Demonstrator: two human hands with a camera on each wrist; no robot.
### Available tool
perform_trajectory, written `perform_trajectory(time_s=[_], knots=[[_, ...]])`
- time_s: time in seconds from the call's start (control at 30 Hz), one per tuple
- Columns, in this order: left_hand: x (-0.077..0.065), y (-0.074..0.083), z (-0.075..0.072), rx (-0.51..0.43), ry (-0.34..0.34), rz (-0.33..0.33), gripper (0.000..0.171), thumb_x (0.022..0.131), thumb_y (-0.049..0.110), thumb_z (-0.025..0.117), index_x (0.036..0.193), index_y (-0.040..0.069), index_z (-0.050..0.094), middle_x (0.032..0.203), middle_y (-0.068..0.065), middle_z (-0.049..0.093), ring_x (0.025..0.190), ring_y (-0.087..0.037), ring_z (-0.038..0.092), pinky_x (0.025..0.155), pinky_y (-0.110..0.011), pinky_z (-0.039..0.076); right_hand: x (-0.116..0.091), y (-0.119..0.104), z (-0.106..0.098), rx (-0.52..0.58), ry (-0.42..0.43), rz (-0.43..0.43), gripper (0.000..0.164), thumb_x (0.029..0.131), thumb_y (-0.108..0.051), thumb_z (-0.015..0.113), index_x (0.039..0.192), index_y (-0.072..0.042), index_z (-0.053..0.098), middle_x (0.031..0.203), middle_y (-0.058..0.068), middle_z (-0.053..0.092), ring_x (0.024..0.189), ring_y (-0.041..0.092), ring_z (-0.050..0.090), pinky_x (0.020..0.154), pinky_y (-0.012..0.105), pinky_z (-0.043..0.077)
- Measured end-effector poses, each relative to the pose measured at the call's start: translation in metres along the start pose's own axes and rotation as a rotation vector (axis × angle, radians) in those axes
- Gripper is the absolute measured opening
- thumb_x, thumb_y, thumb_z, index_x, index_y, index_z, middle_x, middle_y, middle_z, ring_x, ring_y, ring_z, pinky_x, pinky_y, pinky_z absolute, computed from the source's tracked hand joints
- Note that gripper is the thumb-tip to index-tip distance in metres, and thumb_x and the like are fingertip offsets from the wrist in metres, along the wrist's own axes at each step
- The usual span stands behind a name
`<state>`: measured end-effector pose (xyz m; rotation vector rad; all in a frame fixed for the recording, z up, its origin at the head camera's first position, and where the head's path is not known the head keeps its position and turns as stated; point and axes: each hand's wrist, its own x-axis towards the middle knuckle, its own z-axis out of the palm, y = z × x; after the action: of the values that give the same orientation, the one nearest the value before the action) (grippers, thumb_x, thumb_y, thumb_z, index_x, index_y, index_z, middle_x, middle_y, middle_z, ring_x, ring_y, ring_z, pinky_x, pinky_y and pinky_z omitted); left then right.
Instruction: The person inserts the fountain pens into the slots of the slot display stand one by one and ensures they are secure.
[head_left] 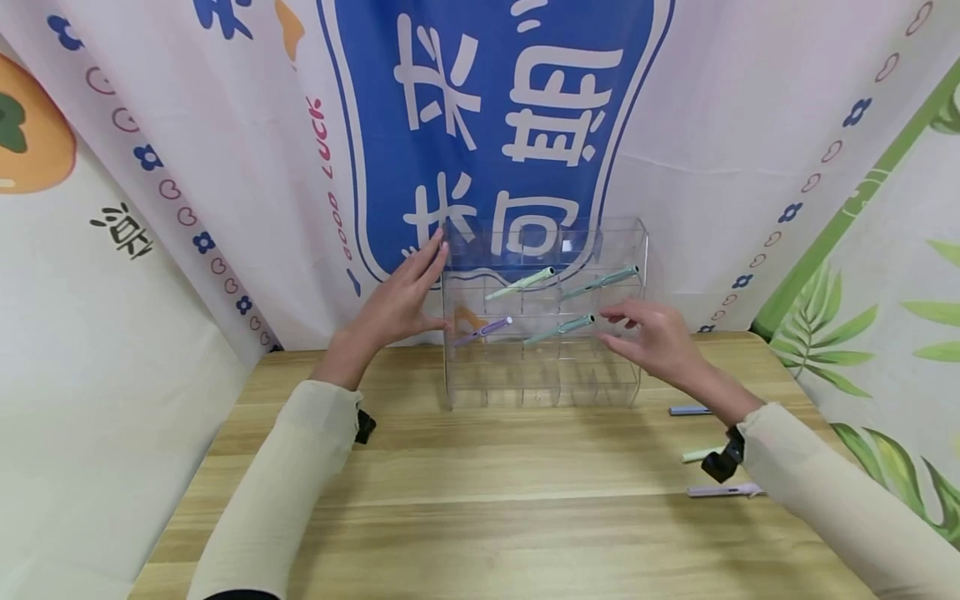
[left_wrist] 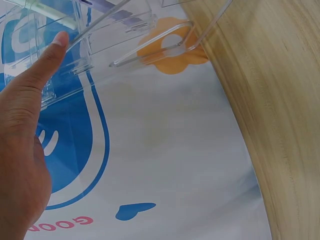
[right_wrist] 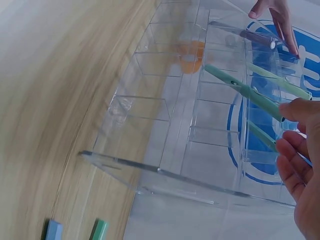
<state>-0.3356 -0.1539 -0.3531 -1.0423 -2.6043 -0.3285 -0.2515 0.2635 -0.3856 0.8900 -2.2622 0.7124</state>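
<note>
A clear acrylic pen rack (head_left: 540,396) with tiered compartments stands at the back of the table. In it lie a purple pen (head_left: 483,331), a light green pen (head_left: 521,284), a dark teal pen (head_left: 602,282) and a teal pen (head_left: 560,329), all slanted. My left hand (head_left: 401,300) rests against the rack's left side, fingers extended, its thumb (left_wrist: 55,47) at the side panel. My right hand (head_left: 651,342) is at the end of the teal pen, thumb and fingers apart and loosely bent, with nothing gripped between them. In the right wrist view, a fingertip overlaps that pen's end (right_wrist: 265,105).
On the wooden table (head_left: 495,517), to the right, lie a blue pen (head_left: 688,410), a light green pen (head_left: 699,456) and a lilac pen (head_left: 720,491), partly hidden by my right arm. A printed cloth (head_left: 675,167) hangs directly behind the rack.
</note>
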Motion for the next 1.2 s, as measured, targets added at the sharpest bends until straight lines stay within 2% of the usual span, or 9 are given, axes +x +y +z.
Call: perform_trajectory(time_s=[0.3, 0.47, 0.63, 0.87, 0.97, 1.2], knots=[[-0.001, -0.002, 0.000, 0.013, 0.004, 0.008, 0.132, 0.073, 0.035, 0.100, 0.169, 0.003, 0.015, 0.179, -0.010, -0.004, 0.163, -0.035, 0.017, 0.131, -0.055, 0.018, -0.016, 0.003, -0.017, -0.063, 0.021, -0.067, 0.036, 0.071, 0.000, 0.094, 0.104, -0.001, 0.080, 0.096, 0.010, 0.080, 0.077, 0.023, 0.073, 0.062, 0.041, 0.059], [-0.001, -0.002, 0.001, 0.006, 0.008, 0.015, 0.132, 0.072, 0.034, 0.100, 0.169, 0.003, 0.016, 0.179, -0.012, -0.003, 0.162, -0.035, 0.018, 0.131, -0.055, 0.018, -0.028, 0.008, -0.028, -0.051, 0.009, -0.089, 0.038, 0.068, 0.000, 0.095, 0.103, -0.002, 0.080, 0.095, 0.010, 0.080, 0.077, 0.024, 0.073, 0.064, 0.034, 0.058], [-0.001, -0.002, 0.002, 0.001, 0.019, 0.026, 0.133, 0.072, 0.034, 0.101, 0.169, 0.002, 0.016, 0.179, -0.012, -0.002, 0.162, -0.036, 0.020, 0.131, -0.054, 0.018, -0.040, 0.012, -0.037, -0.045, -0.009, -0.087, 0.038, 0.067, -0.001, 0.094, 0.103, -0.004, 0.080, 0.096, 0.009, 0.080, 0.077, 0.019, 0.072, 0.066, 0.026, 0.057], [-0.001, -0.002, 0.003, 0.006, 0.024, 0.024, 0.133, 0.072, 0.036, 0.100, 0.169, 0.003, 0.015, 0.179, -0.012, -0.002, 0.161, -0.037, 0.021, 0.131, -0.054, 0.019, -0.055, 0.016, -0.048, -0.025, -0.053, -0.097, 0.045, 0.065, 0.001, 0.094, 0.107, -0.006, 0.080, 0.095, 0.004, 0.080, 0.078, 0.020, 0.074, 0.070, 0.021, 0.057], [-0.001, -0.003, 0.003, 0.008, 0.024, 0.022, 0.133, 0.072, 0.036, 0.100, 0.170, 0.004, 0.016, 0.179, -0.011, -0.001, 0.161, -0.037, 0.022, 0.131, -0.054, 0.018, -0.062, 0.017, -0.053, -0.016, -0.083, -0.091, 0.046, 0.062, 0.002, 0.095, 0.105, -0.005, 0.079, 0.095, 0.004, 0.081, 0.079, 0.020, 0.074, 0.072, 0.021, 0.058], [0.001, -0.001, 0.001, -0.002, 0.026, 0.019, 0.135, 0.071, 0.035, 0.101, 0.170, 0.004, 0.015, 0.179, -0.011, -0.002, 0.162, -0.037, 0.020, 0.131, -0.054, 0.019, -0.081, 0.024, -0.059, -0.009, -0.118, -0.054, 0.046, 0.061, 0.000, 0.096, 0.103, -0.011, 0.080, 0.097, 0.003, 0.080, 0.082, 0.015, 0.074, 0.077, 0.013, 0.055]])
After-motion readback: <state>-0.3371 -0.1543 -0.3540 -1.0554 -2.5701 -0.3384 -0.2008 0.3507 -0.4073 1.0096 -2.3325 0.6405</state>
